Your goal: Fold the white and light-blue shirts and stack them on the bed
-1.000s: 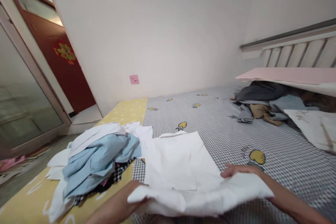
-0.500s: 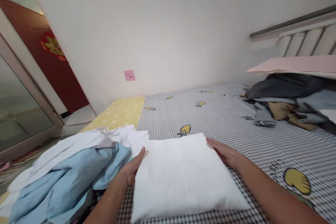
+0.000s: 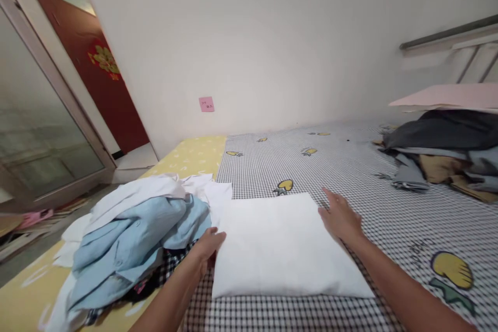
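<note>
White folded cloth — right hand newly splayed, empty, beside it — left hand at its edge, grip unclear.

The left hand and the right hand are seen bare. The left forearm and the right forearm are left uncovered as far as they are shown; their slender outlines are narrowed towards the wrists. The left fingers are partly hidden from view.
</note>
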### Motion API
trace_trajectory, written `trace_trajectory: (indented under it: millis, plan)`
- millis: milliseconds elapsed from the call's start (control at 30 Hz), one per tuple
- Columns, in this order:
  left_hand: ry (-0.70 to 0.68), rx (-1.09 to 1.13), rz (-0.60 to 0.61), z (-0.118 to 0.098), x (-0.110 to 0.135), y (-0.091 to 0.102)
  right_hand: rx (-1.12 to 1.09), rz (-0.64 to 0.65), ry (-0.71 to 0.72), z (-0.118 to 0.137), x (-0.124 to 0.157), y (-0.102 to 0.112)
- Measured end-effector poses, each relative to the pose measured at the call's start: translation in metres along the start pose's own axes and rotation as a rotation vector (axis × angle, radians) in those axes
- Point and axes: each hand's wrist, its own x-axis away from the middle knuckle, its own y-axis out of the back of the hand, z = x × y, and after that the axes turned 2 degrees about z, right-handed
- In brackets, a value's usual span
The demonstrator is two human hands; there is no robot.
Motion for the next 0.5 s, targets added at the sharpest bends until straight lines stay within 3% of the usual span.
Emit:
trace_trajectory:
  millis: [67,100,233,300,367,433,500]
  plan:
    - [-0.049,-0.113,-0.105,-0.019,0.010,-0.005,0.142,-0.167,0.075,0.020,0.007,0.008]
    - [-0.151,-0.213,-0.191,-0.031,0.014,-0.011,0.169,-0.213,0.111,0.034,0.012,0.010]
    - [-0.896,-0.876,-0.578,-0.069,0.009,-0.048,0.248,-0.162,0.263,0.094,0.028,-0.006]
    - [-1.108,-1.111,-0.566,-0.060,-0.007,-0.063,0.314,-0.102,0.326,0.110,0.032,-0.025]
    - [-1.102,-1.230,-0.444,-0.030,-0.026,-0.069,0.378,-0.038,0.363,0.108,0.032,-0.046]
    - [-0.960,-1.306,-0.349,0.010,-0.044,-0.069,0.426,0.074,0.361,0.094,0.030,-0.066]
    - [-0.834,-1.325,-0.335,0.043,-0.056,-0.066,0.444,0.198,0.337,0.076,0.029,-0.081]
